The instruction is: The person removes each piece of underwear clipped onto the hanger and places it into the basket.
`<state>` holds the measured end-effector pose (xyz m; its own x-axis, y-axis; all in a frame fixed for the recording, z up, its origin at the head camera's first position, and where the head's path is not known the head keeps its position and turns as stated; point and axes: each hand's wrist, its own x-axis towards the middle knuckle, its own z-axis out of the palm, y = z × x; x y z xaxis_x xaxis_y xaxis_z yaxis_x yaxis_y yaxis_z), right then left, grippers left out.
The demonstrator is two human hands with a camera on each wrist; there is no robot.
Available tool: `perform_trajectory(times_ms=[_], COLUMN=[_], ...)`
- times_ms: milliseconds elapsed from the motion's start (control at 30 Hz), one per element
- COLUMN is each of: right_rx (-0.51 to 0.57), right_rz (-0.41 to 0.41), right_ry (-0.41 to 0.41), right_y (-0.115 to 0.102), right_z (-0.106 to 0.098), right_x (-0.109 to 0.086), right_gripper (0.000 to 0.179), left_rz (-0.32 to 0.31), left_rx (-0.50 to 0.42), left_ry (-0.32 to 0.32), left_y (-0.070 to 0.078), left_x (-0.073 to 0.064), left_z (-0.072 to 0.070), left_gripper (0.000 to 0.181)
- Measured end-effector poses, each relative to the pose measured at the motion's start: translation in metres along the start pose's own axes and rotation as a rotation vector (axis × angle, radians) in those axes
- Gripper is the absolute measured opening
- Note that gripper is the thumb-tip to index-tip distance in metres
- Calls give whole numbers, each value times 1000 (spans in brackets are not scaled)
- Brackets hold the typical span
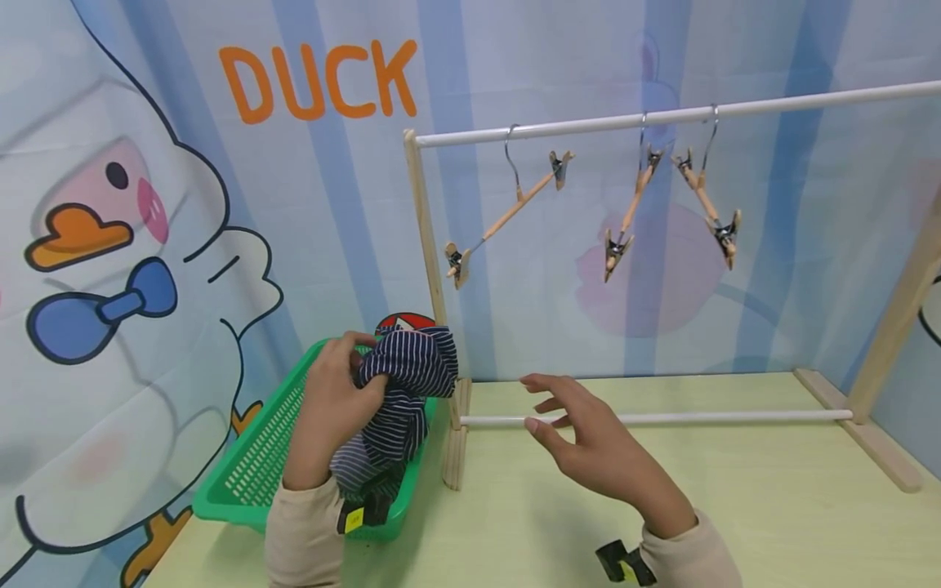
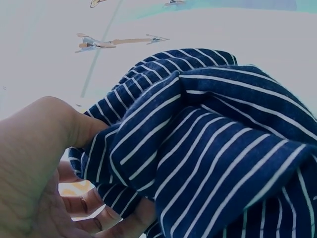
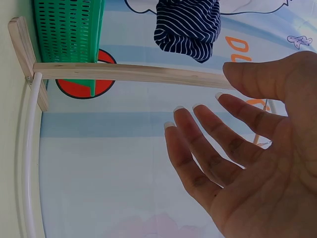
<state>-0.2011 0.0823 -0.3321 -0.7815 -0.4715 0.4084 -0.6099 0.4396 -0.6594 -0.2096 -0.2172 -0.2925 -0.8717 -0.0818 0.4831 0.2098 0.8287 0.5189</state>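
My left hand (image 1: 338,400) pinches a bunched navy cloth with white stripes (image 1: 408,359) above the green basket (image 1: 243,502). Up close in the left wrist view, the thumb lies on the near side of the striped cloth (image 2: 208,148) and the other fingers go behind it. Its folds hide what kind of garment it is. To the right, my right hand (image 1: 588,437) hovers over the table with nothing in it, fingers spread and slightly bent. The right wrist view shows that palm (image 3: 262,183) facing the camera, apart from the cloth.
A rack with a white upper rail (image 1: 588,125) and wooden posts stands on the pale table (image 1: 735,523). Three clip hangers hang from the rail, among them a left one (image 1: 510,214). A lower white bar (image 1: 735,417) crosses near the tabletop. Behind is a printed curtain (image 1: 331,204).
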Motion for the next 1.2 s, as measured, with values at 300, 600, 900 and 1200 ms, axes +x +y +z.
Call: perform_trajectory(times_ms=[300,600,900,1200], right_rx=[-13,-2,-16,-29], right_rz=[-22,-21,-15,-20], right_ry=[5,-6,-4,10], right_y=[1,3,2,3], right_z=[1,1,-1,-1], right_x=[-1,-1,0,-1], right_gripper=[46,46,46,46], left_rz=[-16,-54,-116,-203], left_rx=[13,40,45,32], left_ry=[7,4,-32,-3], left_y=[-5,-11,-13,-14], left_x=[1,2,3,2], left_z=[-3,-4,-9,-10], left_gripper=[40,40,41,43])
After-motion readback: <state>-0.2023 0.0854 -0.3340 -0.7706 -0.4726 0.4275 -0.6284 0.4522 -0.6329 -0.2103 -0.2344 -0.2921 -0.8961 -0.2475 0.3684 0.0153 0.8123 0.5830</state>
